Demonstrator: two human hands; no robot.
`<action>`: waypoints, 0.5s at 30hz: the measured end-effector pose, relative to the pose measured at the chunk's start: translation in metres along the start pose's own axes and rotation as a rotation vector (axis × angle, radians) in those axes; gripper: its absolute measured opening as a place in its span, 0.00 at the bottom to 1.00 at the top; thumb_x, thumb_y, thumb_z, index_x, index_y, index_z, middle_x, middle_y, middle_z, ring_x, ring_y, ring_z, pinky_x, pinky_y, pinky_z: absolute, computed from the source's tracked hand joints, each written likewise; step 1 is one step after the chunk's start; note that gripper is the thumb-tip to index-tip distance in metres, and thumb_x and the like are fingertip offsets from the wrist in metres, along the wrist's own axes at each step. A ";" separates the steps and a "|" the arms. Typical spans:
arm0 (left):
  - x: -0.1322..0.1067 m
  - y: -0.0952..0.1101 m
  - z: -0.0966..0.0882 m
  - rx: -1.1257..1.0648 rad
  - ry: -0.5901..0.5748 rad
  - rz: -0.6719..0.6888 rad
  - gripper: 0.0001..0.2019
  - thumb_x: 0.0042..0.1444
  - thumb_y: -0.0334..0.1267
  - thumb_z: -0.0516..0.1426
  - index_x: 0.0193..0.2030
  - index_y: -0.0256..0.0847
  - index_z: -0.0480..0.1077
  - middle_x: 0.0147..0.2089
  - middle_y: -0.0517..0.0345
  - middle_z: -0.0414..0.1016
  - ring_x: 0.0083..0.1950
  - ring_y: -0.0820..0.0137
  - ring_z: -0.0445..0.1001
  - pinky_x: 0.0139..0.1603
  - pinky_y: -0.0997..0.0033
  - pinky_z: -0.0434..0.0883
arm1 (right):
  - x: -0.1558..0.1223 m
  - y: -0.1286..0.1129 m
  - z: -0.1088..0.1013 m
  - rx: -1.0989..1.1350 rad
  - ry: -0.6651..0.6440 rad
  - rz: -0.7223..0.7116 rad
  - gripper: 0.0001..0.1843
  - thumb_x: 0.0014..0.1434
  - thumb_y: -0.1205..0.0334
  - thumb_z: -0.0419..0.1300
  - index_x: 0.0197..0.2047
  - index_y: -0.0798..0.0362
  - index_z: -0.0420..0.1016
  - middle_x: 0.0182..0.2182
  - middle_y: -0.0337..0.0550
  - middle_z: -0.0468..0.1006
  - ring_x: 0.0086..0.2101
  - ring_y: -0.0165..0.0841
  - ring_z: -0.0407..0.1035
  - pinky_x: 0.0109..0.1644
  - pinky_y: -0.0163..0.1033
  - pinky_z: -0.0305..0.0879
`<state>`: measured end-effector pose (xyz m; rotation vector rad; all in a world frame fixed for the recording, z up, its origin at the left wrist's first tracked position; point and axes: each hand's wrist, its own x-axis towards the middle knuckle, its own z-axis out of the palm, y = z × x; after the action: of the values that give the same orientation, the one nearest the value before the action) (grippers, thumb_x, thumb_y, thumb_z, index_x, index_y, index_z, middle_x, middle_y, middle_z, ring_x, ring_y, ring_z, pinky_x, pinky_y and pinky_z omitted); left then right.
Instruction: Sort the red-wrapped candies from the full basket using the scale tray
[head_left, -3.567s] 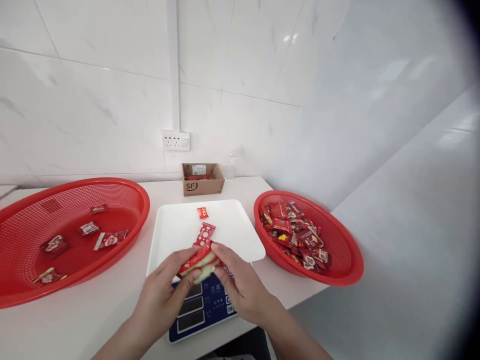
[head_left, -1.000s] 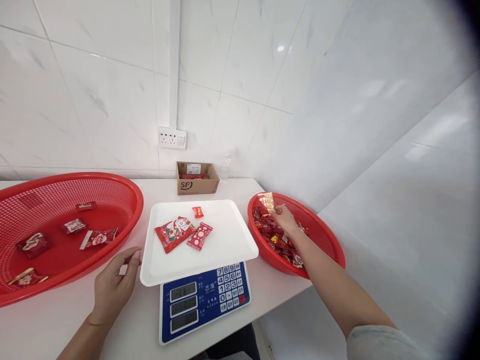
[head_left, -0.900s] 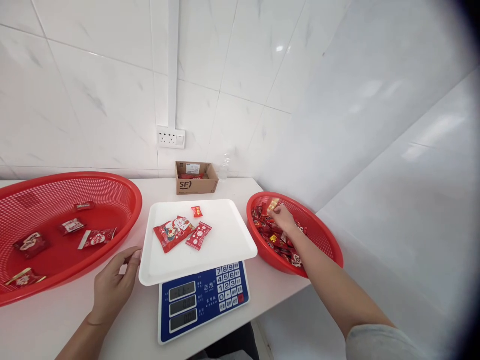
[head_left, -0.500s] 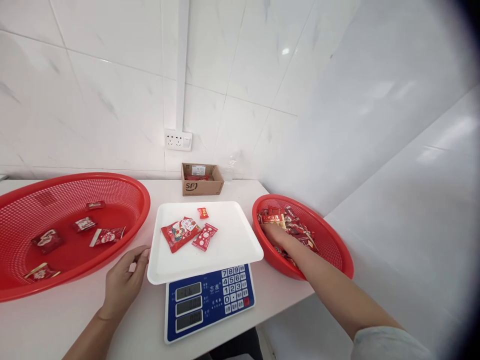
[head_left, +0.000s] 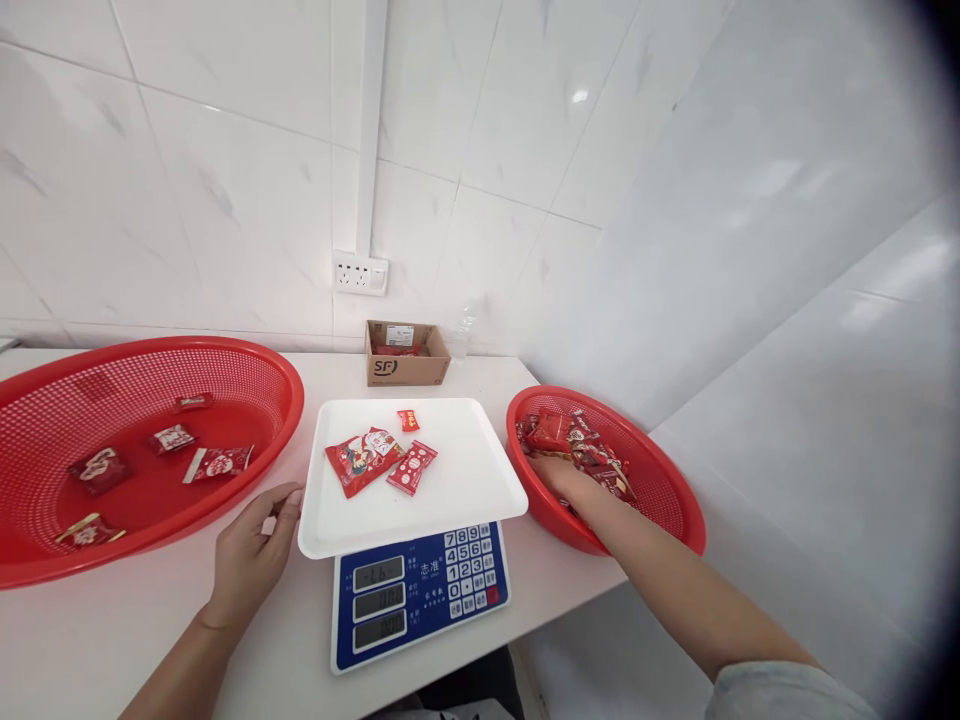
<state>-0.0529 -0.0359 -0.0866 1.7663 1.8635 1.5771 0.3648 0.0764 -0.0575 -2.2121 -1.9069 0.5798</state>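
Note:
My right hand [head_left: 564, 478] is dug down among the red snack packets [head_left: 582, 447] in the right red basket [head_left: 681, 500]; its fingers are buried, so their state is hidden. My left hand [head_left: 250, 552] rests on the white counter with fingers spread, fingertips touching the left edge of the white scale tray [head_left: 465, 490]. On that tray lie a large red packet [head_left: 364, 460], a smaller spotted red packet [head_left: 411, 467] and a tiny red packet [head_left: 408, 420]. The tray sits on a blue digital scale [head_left: 420, 595].
A large red basket [head_left: 45, 560] at the left holds several red packets [head_left: 219, 462]. A small open cardboard box [head_left: 405, 354] stands at the back by the tiled wall, below a wall socket [head_left: 361, 273]. The counter ends just right of the right basket.
My right hand, which earlier put the large packet on the tray, lifted a packet in the right basket, then pushed down deeper among the packets. My left hand stays at the tray's edge.

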 end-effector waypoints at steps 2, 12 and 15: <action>0.000 0.000 0.000 -0.006 -0.001 0.002 0.16 0.55 0.50 0.52 0.36 0.41 0.72 0.31 0.57 0.79 0.29 0.70 0.76 0.24 0.78 0.70 | 0.000 0.000 0.002 -0.001 -0.031 0.032 0.15 0.62 0.55 0.55 0.50 0.53 0.69 0.46 0.46 0.72 0.41 0.33 0.70 0.44 0.44 0.69; -0.001 -0.005 0.000 0.002 0.010 -0.040 0.16 0.55 0.51 0.52 0.37 0.42 0.72 0.31 0.58 0.79 0.30 0.70 0.76 0.24 0.78 0.69 | 0.014 0.000 -0.016 0.013 -0.099 -0.105 0.14 0.62 0.57 0.56 0.47 0.55 0.70 0.45 0.45 0.73 0.41 0.33 0.70 0.44 0.45 0.69; -0.001 -0.006 0.000 0.015 0.014 -0.043 0.16 0.55 0.51 0.51 0.37 0.43 0.72 0.30 0.58 0.78 0.30 0.70 0.76 0.24 0.78 0.69 | 0.016 0.004 -0.029 0.072 -0.063 -0.148 0.13 0.61 0.56 0.56 0.44 0.56 0.71 0.41 0.43 0.75 0.39 0.32 0.70 0.44 0.45 0.68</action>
<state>-0.0568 -0.0349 -0.0917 1.7133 1.9117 1.5680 0.3814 0.0952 -0.0352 -2.0112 -2.0256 0.6885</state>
